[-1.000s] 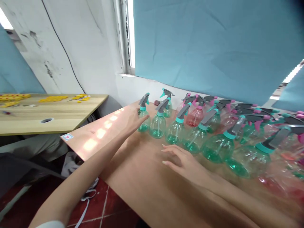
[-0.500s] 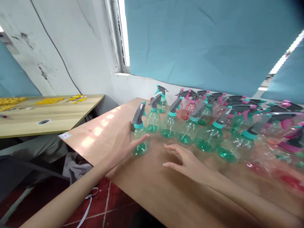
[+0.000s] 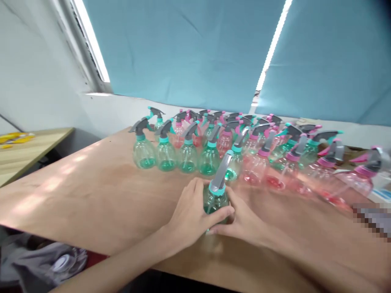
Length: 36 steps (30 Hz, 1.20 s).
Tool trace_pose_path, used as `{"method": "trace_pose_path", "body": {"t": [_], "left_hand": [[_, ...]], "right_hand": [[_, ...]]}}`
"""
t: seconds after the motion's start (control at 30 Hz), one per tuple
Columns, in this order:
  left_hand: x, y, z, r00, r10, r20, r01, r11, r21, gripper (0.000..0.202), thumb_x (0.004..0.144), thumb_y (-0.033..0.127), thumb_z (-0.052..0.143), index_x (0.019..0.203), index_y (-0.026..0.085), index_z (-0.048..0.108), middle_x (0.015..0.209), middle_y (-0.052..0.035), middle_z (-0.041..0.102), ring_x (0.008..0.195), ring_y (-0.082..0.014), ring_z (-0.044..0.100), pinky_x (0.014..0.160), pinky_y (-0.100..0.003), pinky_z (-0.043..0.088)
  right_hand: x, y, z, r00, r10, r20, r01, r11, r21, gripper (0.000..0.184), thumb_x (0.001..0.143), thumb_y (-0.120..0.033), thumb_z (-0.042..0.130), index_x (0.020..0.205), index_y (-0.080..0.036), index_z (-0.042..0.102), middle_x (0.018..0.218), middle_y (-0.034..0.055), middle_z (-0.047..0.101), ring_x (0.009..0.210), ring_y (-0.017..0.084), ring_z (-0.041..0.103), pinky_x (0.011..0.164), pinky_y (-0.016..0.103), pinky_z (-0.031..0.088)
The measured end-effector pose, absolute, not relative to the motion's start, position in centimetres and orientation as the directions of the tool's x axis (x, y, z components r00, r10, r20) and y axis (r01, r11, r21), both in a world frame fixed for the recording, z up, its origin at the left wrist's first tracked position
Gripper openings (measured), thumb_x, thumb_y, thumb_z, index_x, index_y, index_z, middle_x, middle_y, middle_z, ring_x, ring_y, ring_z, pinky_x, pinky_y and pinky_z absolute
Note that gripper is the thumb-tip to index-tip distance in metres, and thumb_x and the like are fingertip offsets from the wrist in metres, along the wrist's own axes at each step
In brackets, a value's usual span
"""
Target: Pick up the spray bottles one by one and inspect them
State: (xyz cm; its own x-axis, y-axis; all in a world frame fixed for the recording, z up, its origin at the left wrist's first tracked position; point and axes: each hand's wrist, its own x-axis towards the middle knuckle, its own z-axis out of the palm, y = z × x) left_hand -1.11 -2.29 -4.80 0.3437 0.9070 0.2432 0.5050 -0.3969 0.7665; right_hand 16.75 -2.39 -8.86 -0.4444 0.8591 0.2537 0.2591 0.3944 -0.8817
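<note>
Between my hands is a clear green spray bottle (image 3: 216, 200) with a turquoise collar and a grey trigger head, near the front of the wooden table (image 3: 122, 207). My left hand (image 3: 191, 211) wraps its left side, thumb across the front. My right hand (image 3: 242, 215) closes round its right side, thumb low at the front. Behind them stands a row of green spray bottles (image 3: 187, 156), upright. Pink spray bottles (image 3: 276, 173) continue the row to the right. Whether the held bottle's base touches the table is hidden by my fingers.
More green and pink spray bottles crowd the back of the table by the wall. A second table (image 3: 33, 148) with yellow pieces (image 3: 15, 137) stands at the far left. Grey cloth (image 3: 42, 260) lies below the left table edge. Blue sheets (image 3: 189, 53) cover the window.
The view has swung right. My left hand has brought the green spray bottle right and nearer me, away from the row's left end. My right hand, empty before, has closed on it too.
</note>
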Motion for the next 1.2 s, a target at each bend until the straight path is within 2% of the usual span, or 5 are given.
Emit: {"method": "trace_pose_path", "body": {"t": [0.33, 0.57, 0.7, 0.9, 1.2], "left_hand": [[3.8, 0.5, -2.0, 0.488, 0.833, 0.261, 0.328, -0.452, 0.83, 0.056, 0.081, 0.04, 0.069, 0.13, 0.026, 0.047, 0.108, -0.0042, 0.06, 0.095, -0.0265, 0.06, 0.087, -0.045, 0.049], [5.2, 1.4, -2.1, 0.524, 0.784, 0.332, 0.189, -0.488, 0.853, 0.035, 0.083, 0.022, 0.056, 0.118, 0.024, 0.055, 0.102, -0.0016, 0.061, 0.092, -0.0224, 0.062, 0.075, -0.034, 0.051], [5.3, 1.1, -2.3, 0.478, 0.81, 0.34, 0.254, -0.498, 0.829, 0.019, 0.076, 0.019, 0.051, 0.094, 0.023, 0.056, 0.084, 0.0018, 0.055, 0.075, -0.0171, 0.059, 0.066, -0.031, 0.049], [5.3, 1.0, -2.2, 0.452, 0.825, 0.339, 0.275, -0.491, 0.827, 0.01, 0.077, 0.024, 0.053, 0.087, 0.024, 0.052, 0.071, 0.0048, 0.049, 0.059, -0.013, 0.048, 0.055, -0.028, 0.042], [5.5, 0.4, -1.5, 0.47, 0.818, 0.331, 0.275, -0.492, 0.826, 0.033, 0.082, 0.019, 0.05, 0.114, 0.023, 0.053, 0.094, 0.0023, 0.062, 0.053, -0.0091, 0.046, 0.058, -0.026, 0.046]], "right_hand": [[20.1, -2.5, -8.5, -0.46, 0.817, 0.349, 0.298, 0.512, -0.805, 0.091, 0.071, -0.044, 0.083, 0.146, -0.032, 0.033, 0.145, 0.0082, 0.046, 0.136, 0.033, 0.043, 0.112, 0.054, 0.037], [20.9, -2.4, -8.5, -0.455, 0.841, 0.294, 0.396, 0.487, -0.779, 0.106, 0.068, -0.052, 0.083, 0.152, -0.027, 0.022, 0.143, 0.0127, 0.048, 0.13, 0.035, 0.048, 0.107, 0.054, 0.041], [22.7, -1.9, -9.1, -0.523, 0.802, 0.289, 0.452, 0.549, -0.703, 0.096, 0.072, -0.056, 0.078, 0.148, -0.023, 0.031, 0.142, 0.0146, 0.051, 0.127, 0.034, 0.052, 0.103, 0.051, 0.045], [26.3, -1.4, -11.1, -0.52, 0.829, 0.208, 0.618, 0.532, -0.578, 0.096, 0.073, -0.065, 0.072, 0.147, -0.016, 0.036, 0.148, 0.0214, 0.046, 0.134, 0.038, 0.046, 0.107, 0.056, 0.04], [27.2, -1.4, -11.7, -0.533, 0.829, 0.17, 0.668, 0.536, -0.516, 0.095, 0.076, -0.069, 0.066, 0.148, -0.015, 0.037, 0.153, 0.0196, 0.04, 0.139, 0.035, 0.04, 0.109, 0.054, 0.039]]}}
